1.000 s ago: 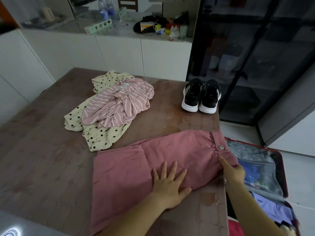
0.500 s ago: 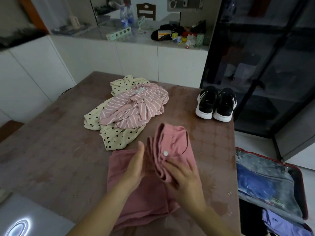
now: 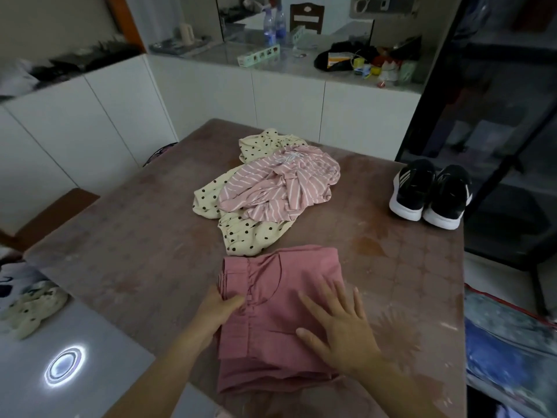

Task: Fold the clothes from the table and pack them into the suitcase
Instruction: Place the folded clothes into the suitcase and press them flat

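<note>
Pink shorts (image 3: 280, 312), folded, logged at lower centre of frame on table (image 3: 135, 236).
Pressed flat under right hand (image 3: 340, 330), fingers (image 3: 339, 297) spread on top; pinched at left edge by left hand (image 3: 220, 309), thumb over the fold, other fingers hidden beneath. Lay just below polka-dot garment (image 3: 250, 236), itself topped by striped pink garment (image 3: 280, 185). Also noted: black sneakers (image 3: 431, 194), paired, at right table edge; suitcase (image 3: 506, 342), open, lower right.

Pair of black sneakers (image 3: 431, 193) sitting far right, two water bottles (image 3: 269, 30) on the counter (image 3: 286, 67) behind, white cabinets (image 3: 289, 107) underneath.
</note>
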{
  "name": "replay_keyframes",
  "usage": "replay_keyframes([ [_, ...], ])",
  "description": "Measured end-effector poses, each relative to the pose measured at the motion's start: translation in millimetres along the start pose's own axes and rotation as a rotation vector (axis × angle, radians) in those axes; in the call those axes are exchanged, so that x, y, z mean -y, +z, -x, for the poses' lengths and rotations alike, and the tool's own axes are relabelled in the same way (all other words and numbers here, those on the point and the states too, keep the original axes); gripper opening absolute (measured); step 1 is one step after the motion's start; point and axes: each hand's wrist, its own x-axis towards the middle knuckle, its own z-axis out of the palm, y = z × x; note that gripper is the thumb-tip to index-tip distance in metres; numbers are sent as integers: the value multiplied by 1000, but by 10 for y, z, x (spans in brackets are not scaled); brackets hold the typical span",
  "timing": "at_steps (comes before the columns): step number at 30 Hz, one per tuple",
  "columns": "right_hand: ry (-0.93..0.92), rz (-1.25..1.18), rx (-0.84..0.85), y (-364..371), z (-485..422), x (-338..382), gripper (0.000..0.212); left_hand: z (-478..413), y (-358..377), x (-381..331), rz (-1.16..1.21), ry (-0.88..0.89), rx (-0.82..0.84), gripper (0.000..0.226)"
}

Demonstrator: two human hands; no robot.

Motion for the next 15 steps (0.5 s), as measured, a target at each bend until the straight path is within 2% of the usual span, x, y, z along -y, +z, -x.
replay_keyframes([
  [4,79,41,174,341,78,-36,67,26,100,72,-54,5,-98,61],
  [6,96,61,185,392,86,-67,67,37,137,83,-292,107,-172,76],
  [8,86,74,184,390,85,-86,67,71,128,128,-643,260,-241,91],
  [10,83,75,182,395,83,-93,66,54,117,233,-927,426,-199,75],
  [11,89,72,187,404,84,-93,67,24,110,277,-1003,451,-150,67],
  [15,108,71,195,427,83,-84,66,-122,54,255,-1164,444,-27,71],
])
